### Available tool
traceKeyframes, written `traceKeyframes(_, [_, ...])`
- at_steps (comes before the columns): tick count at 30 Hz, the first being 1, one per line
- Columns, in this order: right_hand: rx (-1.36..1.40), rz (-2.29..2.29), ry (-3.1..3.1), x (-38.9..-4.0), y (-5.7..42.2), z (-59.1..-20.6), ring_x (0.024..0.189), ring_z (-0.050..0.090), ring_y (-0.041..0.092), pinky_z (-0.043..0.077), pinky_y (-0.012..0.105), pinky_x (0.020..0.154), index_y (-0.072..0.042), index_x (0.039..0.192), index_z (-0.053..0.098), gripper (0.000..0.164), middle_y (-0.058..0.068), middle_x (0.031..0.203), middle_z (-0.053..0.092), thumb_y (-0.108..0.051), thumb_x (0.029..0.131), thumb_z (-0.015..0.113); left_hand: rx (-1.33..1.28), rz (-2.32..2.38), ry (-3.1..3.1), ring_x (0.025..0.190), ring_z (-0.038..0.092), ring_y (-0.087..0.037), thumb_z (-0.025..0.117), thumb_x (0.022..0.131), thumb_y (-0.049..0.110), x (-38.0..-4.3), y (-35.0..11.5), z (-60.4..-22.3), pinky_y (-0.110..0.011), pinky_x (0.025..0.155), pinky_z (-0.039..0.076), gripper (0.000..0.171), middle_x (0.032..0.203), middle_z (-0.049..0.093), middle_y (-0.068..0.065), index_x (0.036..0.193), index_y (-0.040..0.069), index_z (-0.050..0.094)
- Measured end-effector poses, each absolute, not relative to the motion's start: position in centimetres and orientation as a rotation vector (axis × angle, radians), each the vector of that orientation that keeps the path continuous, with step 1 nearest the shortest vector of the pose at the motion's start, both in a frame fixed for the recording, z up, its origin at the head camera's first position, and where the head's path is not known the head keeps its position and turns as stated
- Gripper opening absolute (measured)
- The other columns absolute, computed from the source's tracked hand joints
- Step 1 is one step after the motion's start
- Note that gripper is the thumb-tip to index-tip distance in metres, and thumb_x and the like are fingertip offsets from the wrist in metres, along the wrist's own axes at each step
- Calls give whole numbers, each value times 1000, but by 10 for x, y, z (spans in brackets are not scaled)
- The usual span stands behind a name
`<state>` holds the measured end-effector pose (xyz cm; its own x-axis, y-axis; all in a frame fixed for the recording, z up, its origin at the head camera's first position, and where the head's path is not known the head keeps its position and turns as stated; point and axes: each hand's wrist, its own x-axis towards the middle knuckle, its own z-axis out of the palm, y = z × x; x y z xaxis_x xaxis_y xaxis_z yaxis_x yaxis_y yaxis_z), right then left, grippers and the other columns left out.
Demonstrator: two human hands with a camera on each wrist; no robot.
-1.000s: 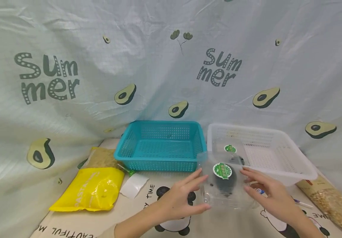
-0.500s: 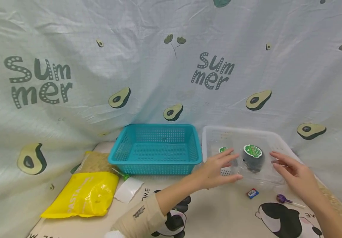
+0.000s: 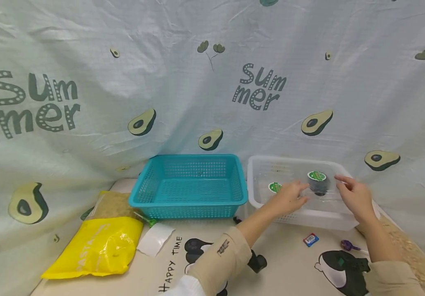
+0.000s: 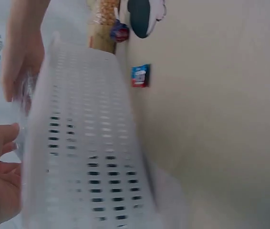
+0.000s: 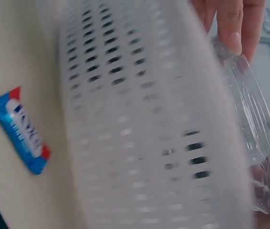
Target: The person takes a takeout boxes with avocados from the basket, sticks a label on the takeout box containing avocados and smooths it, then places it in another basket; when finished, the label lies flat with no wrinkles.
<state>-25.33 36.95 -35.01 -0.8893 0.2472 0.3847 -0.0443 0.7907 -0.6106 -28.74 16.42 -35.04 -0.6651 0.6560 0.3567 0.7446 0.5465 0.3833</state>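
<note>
A clear plastic box (image 3: 319,197) with a green round sticker and something dark inside is at the right part of the white basket (image 3: 332,218). My left hand (image 3: 289,198) grips the box's left edge. At the opposite edge, my right hand (image 3: 356,199) holds it with fingers bent. Through the right wrist view, the clear box (image 5: 252,114) shows above the basket's rim, with left fingers (image 5: 233,28) on one end. A second clear box with a green sticker (image 3: 274,187) lies in the basket's left part, partly hidden by my left hand.
A teal basket (image 3: 188,210) stands left of the white one. In front lie a small blue-red wrapped sweet (image 3: 310,239) and a purple lollipop (image 3: 348,245). A yellow pasta bag (image 3: 94,246) and white paper (image 3: 155,239) are left; a grain bag (image 3: 406,246) lies right.
Both hands have carried the clear box from in front of the baskets to the right and away, over and into the white basket, beside the other box.
</note>
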Motion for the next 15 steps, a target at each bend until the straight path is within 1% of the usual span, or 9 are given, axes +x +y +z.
traceKeyframes(1, [-147,843,-2540,-256,371,-355,81,49,30,40,35,57,2,120,52,42,28,104,54,-26,92,37,-1190,-724,-2639,91,57,-4,54,88,27,-288,167,-354,-11,78,43,40,129,49,-6,126,15,50])
traceKeyframes(2, [-135,820,-2556,-258,372,-359,84,52,34,40,39,59,3,118,53,41,30,105,54,-25,92,37,-1196,-669,-2667,94,57,-4,53,89,26,-288,169,-357,-11,76,42,39,128,50,-3,126,15,51])
traceKeyframes(3, [-100,795,-2577,-259,373,-362,87,52,41,41,41,62,5,117,53,41,33,106,53,-22,92,37,-1209,-614,-2692,96,56,-4,52,90,25,-287,170,-359,-11,75,43,38,126,52,-1,126,15,51])
traceKeyframes(4, [-89,774,-2598,-259,374,-365,92,51,44,41,45,65,6,116,53,40,34,110,51,-21,91,37,-1227,-557,-2715,101,54,-4,50,91,25,-287,171,-361,-12,77,42,38,126,52,1,127,14,49])
traceKeyframes(5, [-81,746,-2624,-259,375,-368,94,51,45,41,47,67,7,116,53,40,34,112,50,-20,91,37,-1250,-498,-2731,101,54,-4,47,91,25,-286,172,-363,-12,77,42,38,125,52,3,128,13,49])
traceKeyframes(7, [-66,702,-2696,-259,375,-370,96,49,47,41,51,70,9,115,52,40,36,114,48,-19,90,38,-1262,-358,-2763,113,47,-5,41,93,29,-283,174,-364,-16,86,40,39,127,51,5,129,17,47])
traceKeyframes(9, [-42,650,-2794,-260,374,-369,99,47,50,41,54,73,12,115,50,42,37,114,47,-19,89,39,-1241,-267,-2816,119,43,-9,35,94,36,-281,176,-365,-22,93,38,40,129,48,6,130,22,46])
traceKeyframes(12, [4,556,-2936,-262,372,-367,103,41,54,38,59,79,16,113,48,46,39,113,46,-21,88,42,-1179,-144,-2902,123,39,-10,26,94,46,-279,178,-365,-26,98,34,43,132,44,10,131,31,43])
traceKeyframes(15, [20,494,-3005,-265,369,-367,103,40,55,36,60,80,18,112,47,47,39,112,46,-22,87,43,-1154,-90,-2956,127,33,-10,23,92,52,-278,178,-365,-27,101,31,47,136,39,13,132,34,40])
